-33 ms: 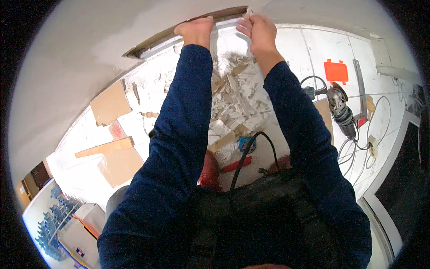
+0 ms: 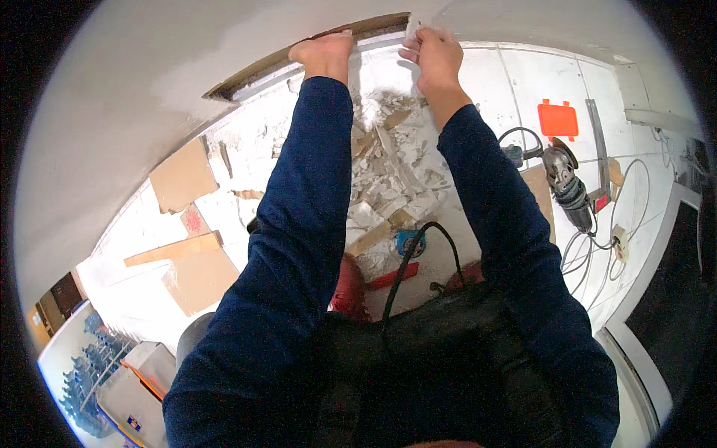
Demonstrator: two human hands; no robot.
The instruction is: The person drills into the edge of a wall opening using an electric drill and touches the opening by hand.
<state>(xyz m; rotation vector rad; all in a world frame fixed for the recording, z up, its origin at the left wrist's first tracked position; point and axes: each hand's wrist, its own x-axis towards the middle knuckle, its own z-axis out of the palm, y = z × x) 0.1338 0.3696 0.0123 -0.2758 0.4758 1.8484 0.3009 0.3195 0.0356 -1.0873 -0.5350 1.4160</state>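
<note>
A worker in dark blue sleeves reaches both hands up to a long slot (image 2: 314,52) cut low in a plastered wall: the left hand (image 2: 323,54) grips its lower edge, fingers curled over, the right hand (image 2: 432,54) pinches a small white plaster fragment (image 2: 413,28) at the slot's end. Plaster rubble (image 2: 388,172) litters the tiled floor below, an angle grinder (image 2: 564,179) nearby

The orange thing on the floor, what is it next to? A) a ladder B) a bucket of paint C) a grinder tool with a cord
C: the flat orange square lies on the white floor just above the angle grinder, whose cord loops nearby.
</note>
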